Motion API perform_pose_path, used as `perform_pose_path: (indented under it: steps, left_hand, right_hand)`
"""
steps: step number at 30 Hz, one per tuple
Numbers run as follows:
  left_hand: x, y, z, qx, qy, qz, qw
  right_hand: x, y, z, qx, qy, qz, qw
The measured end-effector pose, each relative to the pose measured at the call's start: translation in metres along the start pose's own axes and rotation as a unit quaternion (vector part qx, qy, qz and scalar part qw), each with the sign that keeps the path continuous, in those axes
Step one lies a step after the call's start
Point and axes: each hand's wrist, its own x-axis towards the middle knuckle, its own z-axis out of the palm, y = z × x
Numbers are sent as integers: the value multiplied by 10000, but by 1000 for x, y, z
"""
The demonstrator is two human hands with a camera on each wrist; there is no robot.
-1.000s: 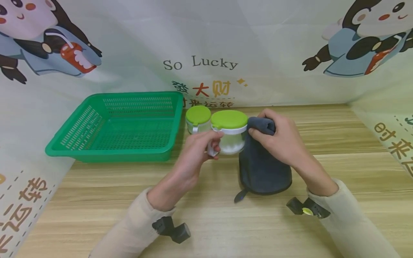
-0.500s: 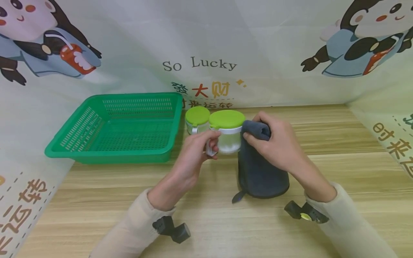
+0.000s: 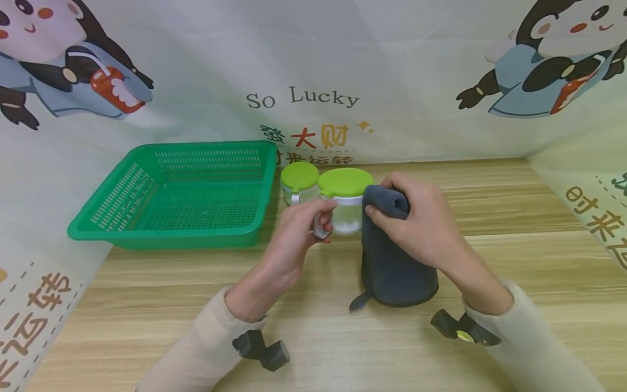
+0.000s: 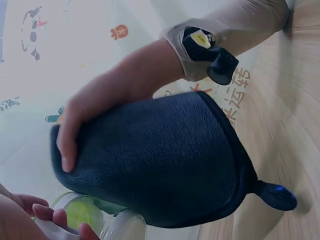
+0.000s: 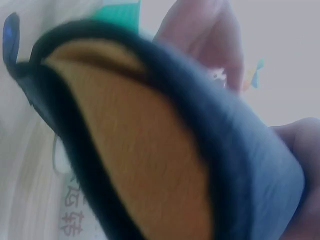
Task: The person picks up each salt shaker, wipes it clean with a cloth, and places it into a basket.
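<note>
Wood table: left hand grips a jar by its handle; right hand pinches a cloth at the jar's right, its length hanging downward.

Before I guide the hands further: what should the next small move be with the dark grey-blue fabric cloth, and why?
I'd probably ease the dark grey-blue fabric cloth lightly along the clear round jar with the lime-green lid: the right hand grips the cloth right beside it, while the left hand holds its white handle, which should steady it.
</note>
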Motion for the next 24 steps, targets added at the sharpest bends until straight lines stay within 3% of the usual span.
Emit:
perform_pose_path:
  steps: [4,10,19,24]
  left_hand:
    - [0,-1,1,67,11,26,10000]
    - [-1,-5,1,95,22,40,9999]
    - [1,-5,2,52,58,29,10000]
    - [2,-7,4,52,33,-49,10000]
  right_hand:
    - [-1,-1,0,141,-64,-56,9999]
    - [5,11,-2,249,-87,376,9989]
    - [1,0,2,-192,-93,-198,9996]
    - [2,4,2,57,-172,88,9998]
